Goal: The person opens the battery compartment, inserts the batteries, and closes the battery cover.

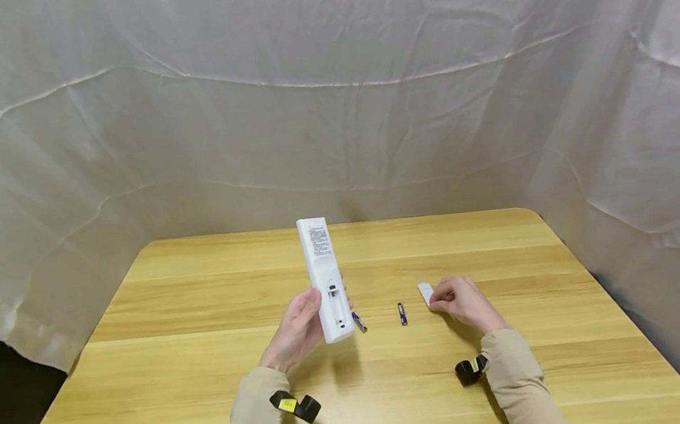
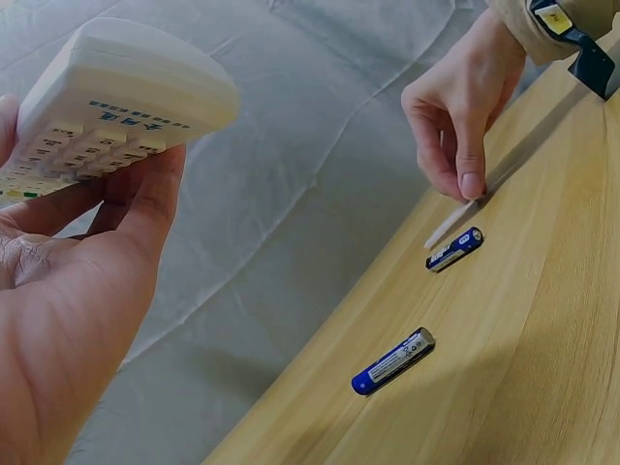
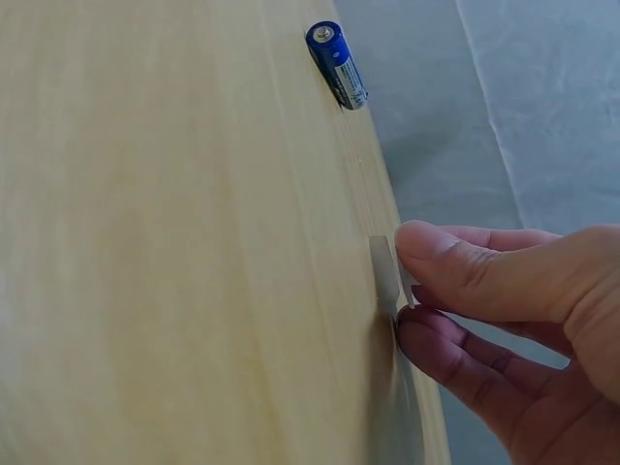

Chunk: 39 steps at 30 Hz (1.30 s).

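Note:
A white remote control (image 1: 325, 271) is gripped by my left hand (image 1: 299, 328) above the table, its back and uncovered battery slot facing me in the head view. Its keypad side appears in the left wrist view. My right hand (image 1: 466, 301) pinches the near end of a white battery cover (image 1: 425, 292) at the tabletop; the right wrist view shows the thin cover edge-on between thumb and fingers. Two blue batteries lie on the table: one battery (image 1: 402, 314) between the hands, another battery (image 1: 359, 322) just right of the remote.
The wooden table (image 1: 212, 415) has rounded far corners. Pale fabric curtain (image 1: 325, 99) surrounds its back and sides. A black camera mount is strapped to each sleeved wrist, such as the left mount (image 1: 297, 405).

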Motion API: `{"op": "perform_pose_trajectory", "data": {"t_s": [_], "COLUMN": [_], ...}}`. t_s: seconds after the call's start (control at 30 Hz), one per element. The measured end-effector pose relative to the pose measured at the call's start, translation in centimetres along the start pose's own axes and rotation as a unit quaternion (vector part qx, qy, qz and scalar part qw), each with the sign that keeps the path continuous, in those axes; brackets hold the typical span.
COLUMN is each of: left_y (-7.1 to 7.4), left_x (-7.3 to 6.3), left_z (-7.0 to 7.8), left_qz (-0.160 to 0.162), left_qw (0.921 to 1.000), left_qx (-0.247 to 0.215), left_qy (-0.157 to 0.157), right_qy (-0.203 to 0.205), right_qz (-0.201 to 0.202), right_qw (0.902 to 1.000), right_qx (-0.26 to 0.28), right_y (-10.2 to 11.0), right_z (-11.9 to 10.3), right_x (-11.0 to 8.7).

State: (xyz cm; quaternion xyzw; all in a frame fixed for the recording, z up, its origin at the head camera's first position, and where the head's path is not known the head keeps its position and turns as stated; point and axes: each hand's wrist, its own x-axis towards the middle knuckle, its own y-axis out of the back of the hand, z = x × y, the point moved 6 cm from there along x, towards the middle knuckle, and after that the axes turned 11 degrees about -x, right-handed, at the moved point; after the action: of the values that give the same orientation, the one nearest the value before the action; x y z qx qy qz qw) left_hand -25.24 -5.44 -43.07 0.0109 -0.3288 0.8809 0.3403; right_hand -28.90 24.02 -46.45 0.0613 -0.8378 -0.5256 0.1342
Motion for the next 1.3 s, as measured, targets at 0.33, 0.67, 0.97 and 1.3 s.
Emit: {"op": "perform_pose_trajectory", "data": {"t_s": [0.33,0.67,0.97,1.3], "left_y": [0.1,0.0,-0.2,-0.1], "left_x": [-0.1,0.0,-0.1,0.0], "left_z": [0.0,0.1,0.1,0.0], "left_qz": [0.005,-0.003,-0.004,-0.007], "left_qw": [1.0000,1.0000,1.0000,1.0000], "left_qx": [0.002,0.003,0.000,-0.002], "left_qy": [0.000,-0.009,-0.005,-0.005], "right_qy": [-0.011,-0.026,-0.047,-0.083], "right_qz": [-0.011,-0.006,-0.018,-0.071], "right_qw": [0.9999,0.9992,0.9987,0.9940], "right_qx": [0.003,0.030,-0.008,-0.002], "right_y": [-0.1,0.6,0.9,-1.4], "right_z": [0.1,-0.9,-3.4,-5.8], "right_x": [0.0,0.0,0.1,-0.1]}}
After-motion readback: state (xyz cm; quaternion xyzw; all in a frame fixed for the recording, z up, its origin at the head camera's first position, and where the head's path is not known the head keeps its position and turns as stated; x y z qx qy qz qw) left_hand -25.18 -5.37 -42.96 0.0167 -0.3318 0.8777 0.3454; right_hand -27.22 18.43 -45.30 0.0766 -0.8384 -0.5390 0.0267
